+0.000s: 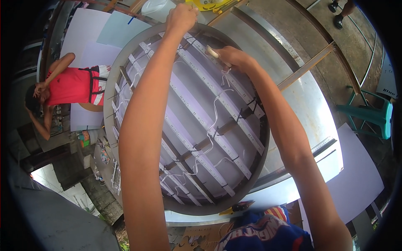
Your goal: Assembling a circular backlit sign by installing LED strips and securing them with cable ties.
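Note:
A large round grey metal frame (112, 138) lies below me, with several white LED strips (197, 111) running diagonally across its inside. Thin white wires (214, 121) link the strips, and black ties (239, 116) bind them to dark crossbars. My left hand (181, 19) is closed at the frame's far rim, fingers curled round something too small to make out. Over the upper right strips, my right hand (233, 57) is closed too, its thumb side showing pale; whatever its fingers grip is hidden. A white wire hangs beside it.
Under the frame is a shiny metal sheet (307, 121) on rusty metal bars (307, 67). A green plastic stool (370, 113) stands at right. At left, a person in a red top (69, 87) is beside white boards (81, 31). A white bucket (157, 9) sits beyond the far rim.

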`<state>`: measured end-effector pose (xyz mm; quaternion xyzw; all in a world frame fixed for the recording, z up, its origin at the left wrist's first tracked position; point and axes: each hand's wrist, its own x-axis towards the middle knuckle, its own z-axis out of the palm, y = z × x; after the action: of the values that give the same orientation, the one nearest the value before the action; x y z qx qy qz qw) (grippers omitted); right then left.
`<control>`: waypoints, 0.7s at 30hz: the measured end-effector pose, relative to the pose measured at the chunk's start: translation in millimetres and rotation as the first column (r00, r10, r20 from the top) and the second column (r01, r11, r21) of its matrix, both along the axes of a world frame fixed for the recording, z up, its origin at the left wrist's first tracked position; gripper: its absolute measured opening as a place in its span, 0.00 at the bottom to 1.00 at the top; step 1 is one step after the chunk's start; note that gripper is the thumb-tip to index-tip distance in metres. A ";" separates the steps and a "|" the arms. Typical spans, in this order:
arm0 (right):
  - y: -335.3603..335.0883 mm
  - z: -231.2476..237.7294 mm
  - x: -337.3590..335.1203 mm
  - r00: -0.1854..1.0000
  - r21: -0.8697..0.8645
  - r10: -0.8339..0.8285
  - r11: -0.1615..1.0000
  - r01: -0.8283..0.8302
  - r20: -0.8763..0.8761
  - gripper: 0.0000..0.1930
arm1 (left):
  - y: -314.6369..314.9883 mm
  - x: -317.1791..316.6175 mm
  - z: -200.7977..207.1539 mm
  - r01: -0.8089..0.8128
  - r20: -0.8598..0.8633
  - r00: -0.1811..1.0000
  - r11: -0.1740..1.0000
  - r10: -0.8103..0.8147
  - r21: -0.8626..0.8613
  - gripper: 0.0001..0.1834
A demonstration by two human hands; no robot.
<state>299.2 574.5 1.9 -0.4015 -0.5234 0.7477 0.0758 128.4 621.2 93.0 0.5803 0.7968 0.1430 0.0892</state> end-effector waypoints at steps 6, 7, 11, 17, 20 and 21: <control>1.6 9.9 4.9 0.999 -0.033 -0.004 0.999 0.006 0.047 0.17 | -7.5 9.6 8.8 -0.028 0.039 0.999 1.000 0.028 0.012 0.14; 1.4 9.9 4.9 0.998 -0.037 -0.005 0.999 0.007 0.059 0.17 | -8.6 10.9 10.2 -0.031 -0.004 1.000 1.000 0.031 0.005 0.14; -0.2 -3.3 -2.7 0.998 -0.054 -0.046 0.997 0.048 0.034 0.17 | -6.5 6.9 2.8 -0.091 -0.095 0.990 0.990 0.101 0.104 0.15; 2.0 -13.7 1.3 0.999 -0.029 -0.038 0.999 0.039 0.019 0.20 | -1.7 1.8 -0.5 -0.127 0.078 0.989 0.990 0.122 0.057 0.16; -7.0 -5.5 -3.9 0.984 -0.014 -0.169 0.985 0.170 0.055 0.20 | -0.1 -0.5 -7.7 -0.124 -0.033 0.991 0.986 0.129 0.107 0.16; -6.8 -2.0 -3.5 0.984 -0.013 -0.171 0.985 0.172 0.055 0.20 | 0.8 0.5 -8.4 -0.122 -0.033 0.991 0.987 0.126 0.108 0.16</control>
<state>295.7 567.7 0.0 -0.4655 -0.4822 0.7320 0.1225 129.0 621.9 84.7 0.5361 0.8243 0.1786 0.0334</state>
